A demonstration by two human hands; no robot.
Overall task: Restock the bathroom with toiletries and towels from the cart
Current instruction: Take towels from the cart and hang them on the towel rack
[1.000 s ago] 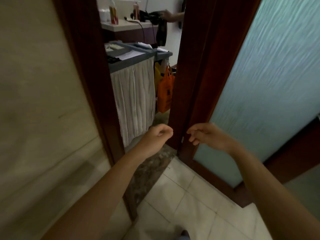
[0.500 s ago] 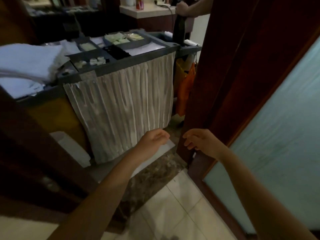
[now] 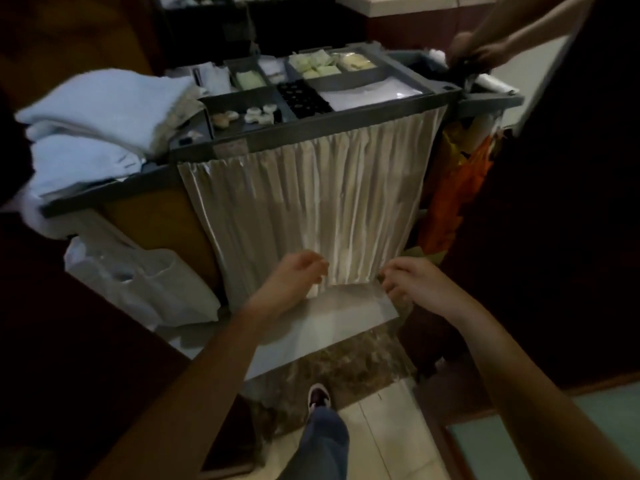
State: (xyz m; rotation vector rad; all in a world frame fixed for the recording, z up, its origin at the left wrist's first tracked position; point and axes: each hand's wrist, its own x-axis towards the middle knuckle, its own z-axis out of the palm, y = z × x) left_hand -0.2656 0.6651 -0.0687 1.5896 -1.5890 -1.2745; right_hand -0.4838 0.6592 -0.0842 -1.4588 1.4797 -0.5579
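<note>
The grey housekeeping cart (image 3: 311, 135) stands just outside the doorway, with a pale pleated curtain (image 3: 311, 209) hanging down its front. Folded white towels (image 3: 100, 102) are stacked on its left end. Its top tray holds small toiletries (image 3: 258, 114), pale packets (image 3: 317, 65) and dark caps (image 3: 301, 98). My left hand (image 3: 294, 278) and my right hand (image 3: 412, 282) hang in front of the curtain's lower edge. Their fingers are loosely curled and hold nothing.
Another person's hand (image 3: 479, 53) is at the cart's far right corner. An orange bag (image 3: 453, 195) hangs on the cart's right side, a white plastic bag (image 3: 138, 282) on its left. Dark wooden door frames flank me. My foot (image 3: 318, 394) is on the marble threshold.
I have stepped through the doorway toward the cart, which now fills the view. Both hands stayed loosely curled in front of me.
</note>
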